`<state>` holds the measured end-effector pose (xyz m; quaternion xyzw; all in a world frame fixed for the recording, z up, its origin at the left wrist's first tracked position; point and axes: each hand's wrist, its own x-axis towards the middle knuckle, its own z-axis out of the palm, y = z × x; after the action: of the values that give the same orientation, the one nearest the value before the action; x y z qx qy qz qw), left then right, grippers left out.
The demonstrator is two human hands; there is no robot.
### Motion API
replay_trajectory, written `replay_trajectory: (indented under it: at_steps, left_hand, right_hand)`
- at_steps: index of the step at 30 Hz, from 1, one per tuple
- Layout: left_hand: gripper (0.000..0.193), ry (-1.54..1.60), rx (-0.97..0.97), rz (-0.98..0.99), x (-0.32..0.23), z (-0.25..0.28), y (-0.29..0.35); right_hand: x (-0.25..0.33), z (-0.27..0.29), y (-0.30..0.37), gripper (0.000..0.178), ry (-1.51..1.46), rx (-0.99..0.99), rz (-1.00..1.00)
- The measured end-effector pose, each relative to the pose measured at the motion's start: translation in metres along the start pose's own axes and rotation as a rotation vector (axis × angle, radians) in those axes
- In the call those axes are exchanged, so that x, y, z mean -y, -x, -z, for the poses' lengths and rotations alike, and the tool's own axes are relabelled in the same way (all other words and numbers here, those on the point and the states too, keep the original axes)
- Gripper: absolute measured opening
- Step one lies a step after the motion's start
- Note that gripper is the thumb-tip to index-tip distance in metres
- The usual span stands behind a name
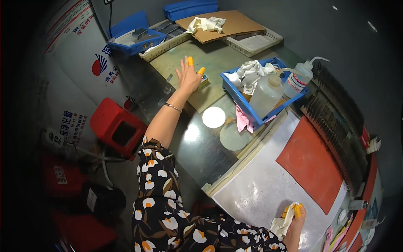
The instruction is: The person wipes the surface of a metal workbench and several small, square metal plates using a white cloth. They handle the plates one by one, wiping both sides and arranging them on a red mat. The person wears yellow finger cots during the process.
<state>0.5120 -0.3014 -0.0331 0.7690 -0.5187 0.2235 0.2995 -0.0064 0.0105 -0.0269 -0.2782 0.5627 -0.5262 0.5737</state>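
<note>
At a cluttered work surface (252, 189): left hand (189, 75), fingers spread w/ nothing held, reaches over a small block (204, 80); right hand (294, 216) clutches white cloth (280, 224). Wiping seemingly unfinished.

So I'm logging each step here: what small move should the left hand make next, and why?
Probably lower the left hand onto the small item beside its fingertips: it hovers open just over it, while the right hand already grips a cloth.
</note>
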Motion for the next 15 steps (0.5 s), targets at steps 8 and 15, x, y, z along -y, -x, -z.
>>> replay_trajectory:
  at_steps: [8, 15]
  left_hand:
    - [0.06, 0.075, 0.552, -0.06, 0.002, -0.013, 0.002]
    - [0.054, -0.031, 0.624, -0.114, -0.009, 0.028, 0.026]
  right_hand:
    - [-0.003, 0.006, -0.001, 0.018, -0.012, 0.009, 0.002]
    - [0.008, 0.0, 0.002, 0.012, -0.034, 0.073, -0.062]
